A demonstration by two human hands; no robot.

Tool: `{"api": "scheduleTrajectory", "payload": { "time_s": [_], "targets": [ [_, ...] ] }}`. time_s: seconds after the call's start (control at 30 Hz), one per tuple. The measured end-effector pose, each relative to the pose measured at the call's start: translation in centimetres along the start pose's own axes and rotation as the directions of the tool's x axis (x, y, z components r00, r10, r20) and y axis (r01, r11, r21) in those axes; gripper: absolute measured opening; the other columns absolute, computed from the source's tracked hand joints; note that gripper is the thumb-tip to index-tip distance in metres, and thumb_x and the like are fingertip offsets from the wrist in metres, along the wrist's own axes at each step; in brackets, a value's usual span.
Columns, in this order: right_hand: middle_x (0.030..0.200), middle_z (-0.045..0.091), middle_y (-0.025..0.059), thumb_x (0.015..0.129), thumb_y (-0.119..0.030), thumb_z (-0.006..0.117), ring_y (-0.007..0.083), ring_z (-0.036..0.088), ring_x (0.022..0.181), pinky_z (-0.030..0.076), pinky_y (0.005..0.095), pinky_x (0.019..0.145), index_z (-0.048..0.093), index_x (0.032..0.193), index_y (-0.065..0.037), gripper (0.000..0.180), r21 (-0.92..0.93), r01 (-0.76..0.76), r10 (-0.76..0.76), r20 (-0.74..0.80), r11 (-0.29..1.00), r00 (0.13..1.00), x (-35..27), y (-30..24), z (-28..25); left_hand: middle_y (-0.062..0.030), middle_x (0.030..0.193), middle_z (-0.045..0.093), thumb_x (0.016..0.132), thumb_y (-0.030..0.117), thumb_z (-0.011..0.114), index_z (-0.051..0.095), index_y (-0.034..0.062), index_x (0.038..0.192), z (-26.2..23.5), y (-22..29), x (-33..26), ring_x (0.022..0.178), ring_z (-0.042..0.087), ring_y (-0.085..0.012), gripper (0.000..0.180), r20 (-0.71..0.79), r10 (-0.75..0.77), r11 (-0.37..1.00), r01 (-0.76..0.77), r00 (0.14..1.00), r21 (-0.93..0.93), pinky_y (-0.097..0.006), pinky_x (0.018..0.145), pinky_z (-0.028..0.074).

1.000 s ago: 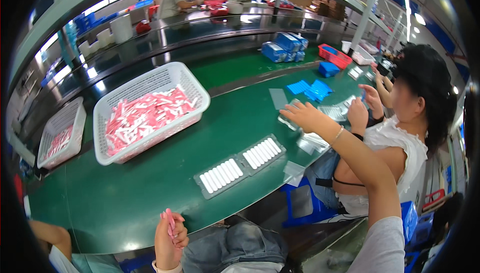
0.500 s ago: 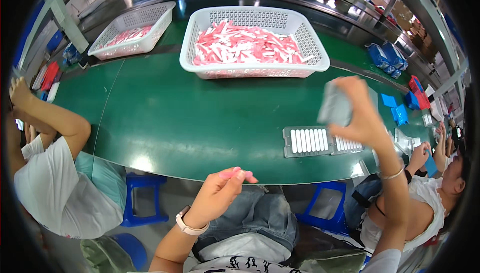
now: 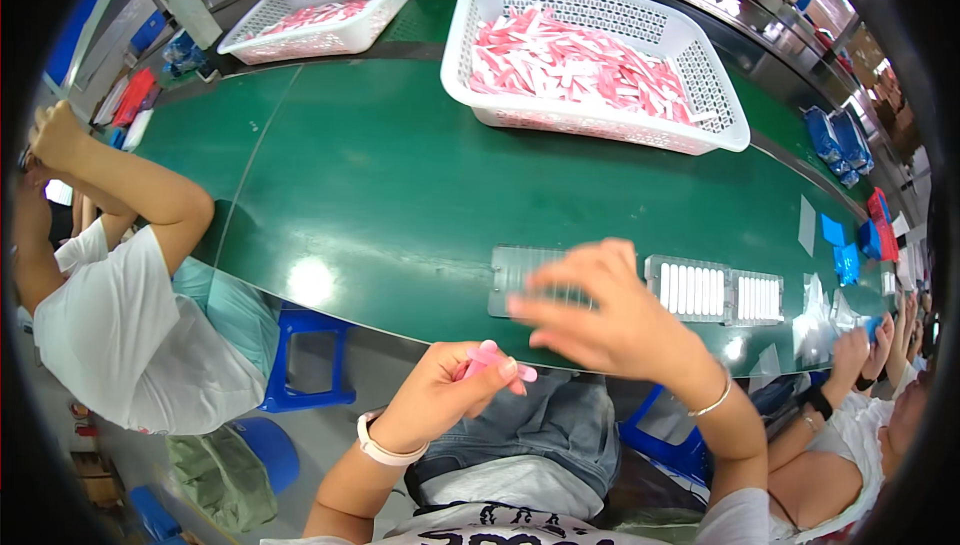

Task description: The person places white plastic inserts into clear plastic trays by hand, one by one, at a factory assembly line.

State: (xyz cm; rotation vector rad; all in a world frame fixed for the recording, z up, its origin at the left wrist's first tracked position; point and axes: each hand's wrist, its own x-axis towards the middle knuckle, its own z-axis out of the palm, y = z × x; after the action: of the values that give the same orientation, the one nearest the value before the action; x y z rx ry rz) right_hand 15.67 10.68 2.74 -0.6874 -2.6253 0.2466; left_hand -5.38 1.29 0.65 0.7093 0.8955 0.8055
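Observation:
My left hand (image 3: 445, 395) is closed around a few small pink sticks (image 3: 487, 357) just off the table's near edge. The sticks cross each other between thumb and fingers. My right hand (image 3: 610, 315), slightly smeared by motion, has its fingers spread and holds nothing. It hovers over and partly hides a clear plastic tray (image 3: 508, 275) with no white sticks visible in it. To the right of that hand lie two similar trays, a nearer one (image 3: 692, 291) and a farther one (image 3: 757, 298), each with a row of white sticks.
A large white basket (image 3: 590, 123) of pink and white sticks stands at the back of the green table (image 3: 400, 175). A second white basket (image 3: 300, 52) sits at the far left. Co-workers sit on both sides, a bent arm (image 3: 150, 185) at left. Blue packs (image 3: 838, 145) lie far right.
My right hand has moved left and down, letting go of a clear tray, which now lies left of the filled ones. The view has turned. My left hand still grips pink sticks.

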Motion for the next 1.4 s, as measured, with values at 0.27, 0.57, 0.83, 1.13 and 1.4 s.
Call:
{"api": "scheduleTrajectory", "payload": {
  "time_s": [0.27,0.57,0.83,1.13,1.4],
  "targets": [
    [0.103,0.066,0.0068,0.067,-0.012,0.081,0.0198,0.061,0.078,0.044,0.0299,0.066,0.07,0.099,-0.004,0.034,0.524,0.218,0.041,-0.437,0.823,0.898,-4.0,-2.4,2.2,-0.0022,0.073,0.06,0.1,0.022,0.05,0.064,-0.0054,0.105,0.5,-1.3,2.1,0.047,0.029,-0.0034,0.031,0.539,-0.049,0.905,0.265,0.841,-0.332,-0.022,0.044,0.022],
    [0.103,0.062,0.0103,0.073,-0.006,0.078,0.0219,0.055,0.076,0.045,0.0323,0.064,0.069,0.099,-0.004,0.028,0.686,0.318,0.158,-0.535,0.654,0.83,-5.1,-4.6,5.0,0.0042,0.061,0.036,0.104,0.033,0.036,0.06,-0.0014,0.093,0.4,-2.3,2.2,0.05,0.024,-0.0055,0.043,0.624,-0.139,0.898,0.364,0.769,-0.249,-0.024,0.046,0.018],
    [0.121,0.056,0.0158,0.086,-0.008,0.065,0.0258,0.056,0.106,0.047,0.0362,0.089,0.061,0.117,0.001,0.032,0.895,-0.225,0.474,0.017,0.384,0.88,-3.9,-3.5,2.0,0.004,0.06,0.033,0.104,0.037,0.036,0.049,0.0052,0.078,0.5,-2.1,3.1,0.048,0.025,-0.0067,0.042,0.571,-0.097,0.844,0.371,0.815,-0.388,-0.024,0.044,0.02],
    [0.1,0.059,0.0102,0.085,0.006,0.063,0.016,0.057,0.091,0.047,0.0278,0.078,0.064,0.094,0.001,0.01,0.977,-0.205,0.466,0.207,-0.057,0.86,-4.0,-2.2,0.9,0.0038,0.056,0.032,0.103,0.046,0.029,0.052,0.0004,0.075,0.6,-3.2,2.8,0.046,0.025,-0.0073,0.057,0.642,-0.062,0.77,0.446,0.764,-0.456,-0.025,0.043,0.021],
    [0.083,0.066,0.0077,0.081,-0.007,0.068,0.0191,0.062,0.076,0.049,0.0305,0.067,0.069,0.088,-0.001,0.009,0.37,-0.504,0.37,0.376,0.78,0.849,-0.6,6.0,-3.3,-0.0008,0.063,0.037,0.096,0.031,0.039,0.053,-0.0007,0.076,0.1,-1.7,3.5,0.045,0.028,-0.0081,0.04,0.34,-0.174,0.808,0.331,0.924,-0.487,-0.025,0.041,0.021]
  ]
}}
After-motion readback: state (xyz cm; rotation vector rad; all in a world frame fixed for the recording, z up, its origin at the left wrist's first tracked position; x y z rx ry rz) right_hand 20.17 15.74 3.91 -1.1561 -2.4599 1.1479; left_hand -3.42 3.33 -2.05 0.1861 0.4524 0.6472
